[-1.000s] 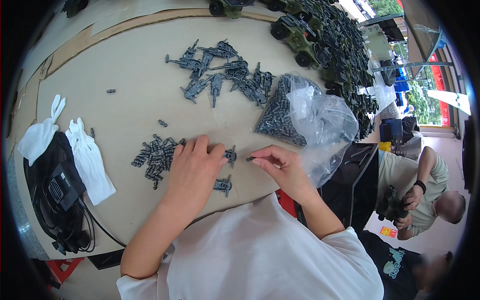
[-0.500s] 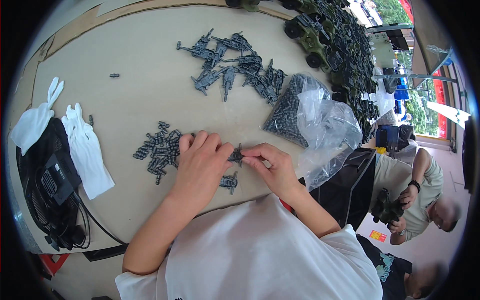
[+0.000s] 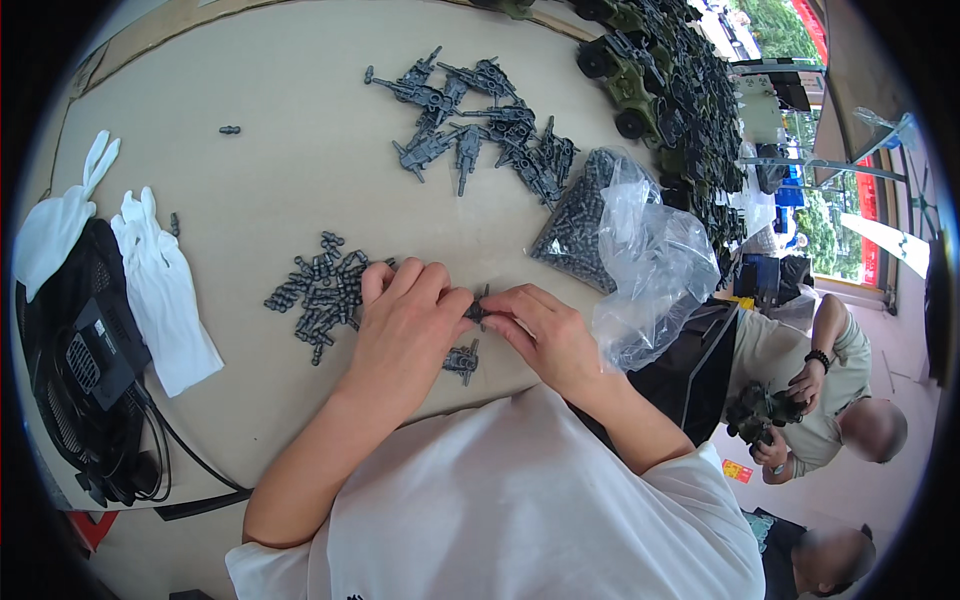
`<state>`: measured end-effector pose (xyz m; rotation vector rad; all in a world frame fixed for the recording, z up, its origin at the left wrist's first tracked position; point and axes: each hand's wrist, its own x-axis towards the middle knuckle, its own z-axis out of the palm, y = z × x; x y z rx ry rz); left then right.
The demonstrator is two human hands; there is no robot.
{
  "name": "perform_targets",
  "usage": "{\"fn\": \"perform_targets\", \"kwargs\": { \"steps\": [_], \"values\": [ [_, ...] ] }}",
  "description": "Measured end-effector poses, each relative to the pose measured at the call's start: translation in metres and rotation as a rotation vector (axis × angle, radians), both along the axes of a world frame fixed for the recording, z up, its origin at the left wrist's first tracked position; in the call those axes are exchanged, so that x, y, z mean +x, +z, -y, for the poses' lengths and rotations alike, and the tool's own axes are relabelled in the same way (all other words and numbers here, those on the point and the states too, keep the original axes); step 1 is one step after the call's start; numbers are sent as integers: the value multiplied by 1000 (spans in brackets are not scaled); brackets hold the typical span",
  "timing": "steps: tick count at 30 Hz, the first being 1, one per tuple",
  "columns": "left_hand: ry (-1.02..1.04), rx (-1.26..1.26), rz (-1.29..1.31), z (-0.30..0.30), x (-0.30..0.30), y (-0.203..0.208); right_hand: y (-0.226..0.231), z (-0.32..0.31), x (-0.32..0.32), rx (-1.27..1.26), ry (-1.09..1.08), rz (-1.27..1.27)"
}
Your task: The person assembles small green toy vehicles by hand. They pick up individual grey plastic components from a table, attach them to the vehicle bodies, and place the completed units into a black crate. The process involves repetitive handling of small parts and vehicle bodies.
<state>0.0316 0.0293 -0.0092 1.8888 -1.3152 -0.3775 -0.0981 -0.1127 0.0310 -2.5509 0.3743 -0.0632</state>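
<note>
My left hand (image 3: 408, 312) and my right hand (image 3: 548, 335) meet near the table's front edge, both with fingers closed. Between their fingertips is a small dark grey plastic toy gun (image 3: 477, 310), mostly covered by the fingers. A second toy gun piece (image 3: 461, 362) lies on the table just below them. Against my left hand's outer side is a loose pile of small knobbed grey plastic pieces (image 3: 318, 292). Farther off, several assembled-looking toy guns (image 3: 465, 150) lie in a heap. To the right, a clear plastic bag (image 3: 655, 265) holds many small grey pieces.
Green toy jeeps (image 3: 632, 88) crowd the table's far right. White gloves (image 3: 168, 300) and a black mesh item with cables (image 3: 95, 360) occupy the left side. One stray grey piece (image 3: 230, 130) lies far left. A co-worker (image 3: 800, 385) at right handles a dark green toy vehicle.
My view has shifted slightly. Both hands stay together on the toy gun, with only small finger movement. The co-worker's hands and toy vehicle have moved a little.
</note>
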Motion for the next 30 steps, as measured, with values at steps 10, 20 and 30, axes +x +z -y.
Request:
{"fn": "perform_targets", "kwargs": {
  "steps": [10, 20, 30],
  "values": [
    [-14, 3, -12, -2, 1, -6, 12, -4, 11, -287, 55, -320],
    [-16, 7, -18, -2, 0, -9, 20, -12, 17, -229, 89, -420],
    [-42, 0, -27, 0, 4, -7, 17, -14, 13, -222, 98, -485]
  ]
}}
